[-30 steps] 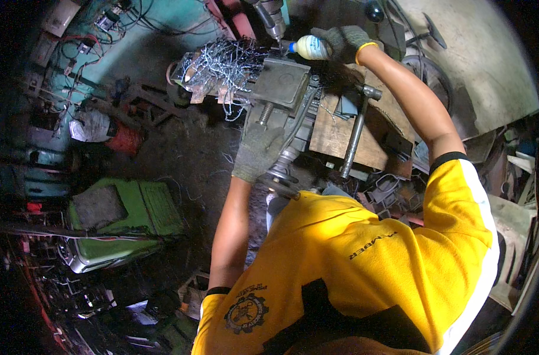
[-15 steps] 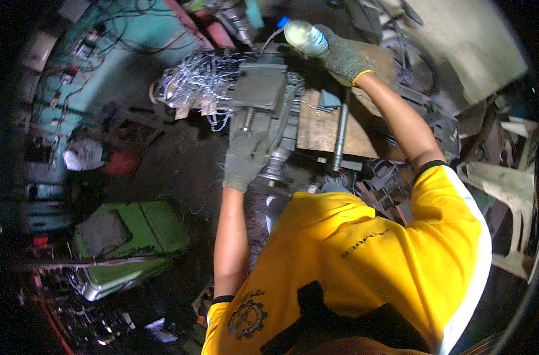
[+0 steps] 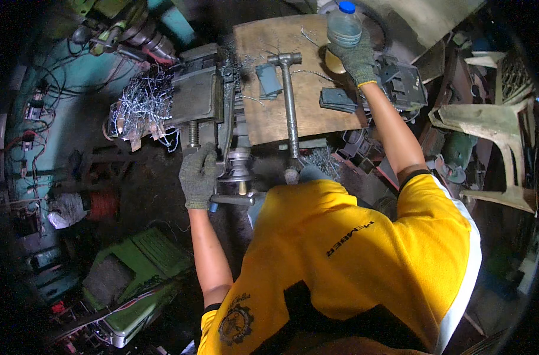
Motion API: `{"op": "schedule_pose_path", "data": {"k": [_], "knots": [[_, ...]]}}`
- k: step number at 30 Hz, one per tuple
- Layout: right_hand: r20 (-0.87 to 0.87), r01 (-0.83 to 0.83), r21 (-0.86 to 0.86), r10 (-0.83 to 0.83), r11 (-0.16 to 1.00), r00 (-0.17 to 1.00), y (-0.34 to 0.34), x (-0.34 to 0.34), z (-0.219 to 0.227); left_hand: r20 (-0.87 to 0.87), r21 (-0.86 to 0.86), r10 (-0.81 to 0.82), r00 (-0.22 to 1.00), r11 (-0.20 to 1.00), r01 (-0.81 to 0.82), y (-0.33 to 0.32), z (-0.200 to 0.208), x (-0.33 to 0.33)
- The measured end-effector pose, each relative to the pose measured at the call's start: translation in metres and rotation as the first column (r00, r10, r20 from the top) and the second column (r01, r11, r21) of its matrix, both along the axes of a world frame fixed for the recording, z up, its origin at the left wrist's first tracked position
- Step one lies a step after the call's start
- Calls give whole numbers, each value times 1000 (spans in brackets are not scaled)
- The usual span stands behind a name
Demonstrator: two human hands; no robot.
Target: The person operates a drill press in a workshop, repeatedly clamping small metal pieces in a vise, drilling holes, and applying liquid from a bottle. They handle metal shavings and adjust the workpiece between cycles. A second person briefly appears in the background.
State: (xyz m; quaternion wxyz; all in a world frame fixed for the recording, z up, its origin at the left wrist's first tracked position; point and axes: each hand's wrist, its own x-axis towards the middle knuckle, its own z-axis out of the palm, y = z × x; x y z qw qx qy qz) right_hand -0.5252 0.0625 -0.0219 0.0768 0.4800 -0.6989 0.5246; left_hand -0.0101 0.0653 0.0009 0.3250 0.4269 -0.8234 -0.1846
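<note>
My right hand (image 3: 357, 59), in a grey knit glove, is closed around a clear plastic bottle (image 3: 344, 29) with a blue cap. It holds the bottle upright, cap on top, above the right far corner of a wooden board. My left hand (image 3: 199, 177), gloved alike, is curled over the near end of a machine vise (image 3: 195, 97), just below its threaded screw (image 3: 193, 134). The fingertips are partly hidden there. On the board (image 3: 269, 121) lie a hammer (image 3: 289, 100), some flat grey plates (image 3: 269, 81) and a darker stack of plates (image 3: 337, 99).
Curly metal shavings (image 3: 144, 103) are heaped left of the vise, below a drill chuck (image 3: 157, 46). A crank handle (image 3: 234, 200) sticks out near my left wrist. A green machine cover (image 3: 136, 278) stands at lower left, and a plastic chair (image 3: 494, 136) at right.
The bottle has gone from tilted near the vise to upright over the board, moving right with my right hand. My view has shifted; my left hand remains at the vise's near end.
</note>
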Motion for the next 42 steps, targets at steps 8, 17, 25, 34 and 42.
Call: {"op": "schedule_pose_path", "data": {"k": [8,17,25,34,42], "knots": [[33,15,194,-22,981,999,1,-21,-18,184,-3,24,983,1000,-23,-1,3,1],[-17,231,245,-234,942,972,56,24,-22,88,-65,-33,996,997,39,-2,-8,3],[570,-591,151,418,793,707,149,218,-1,262,-313,-259,930,888,335,-9,-6,10],[441,-677,585,526,446,728,174,334,-103,-13,-163,-564,825,816,555,-8,-17,33],[239,-285,917,186,280,953,226,318,-124,-97,70,-631,770,767,638,3,-83,122]]}}
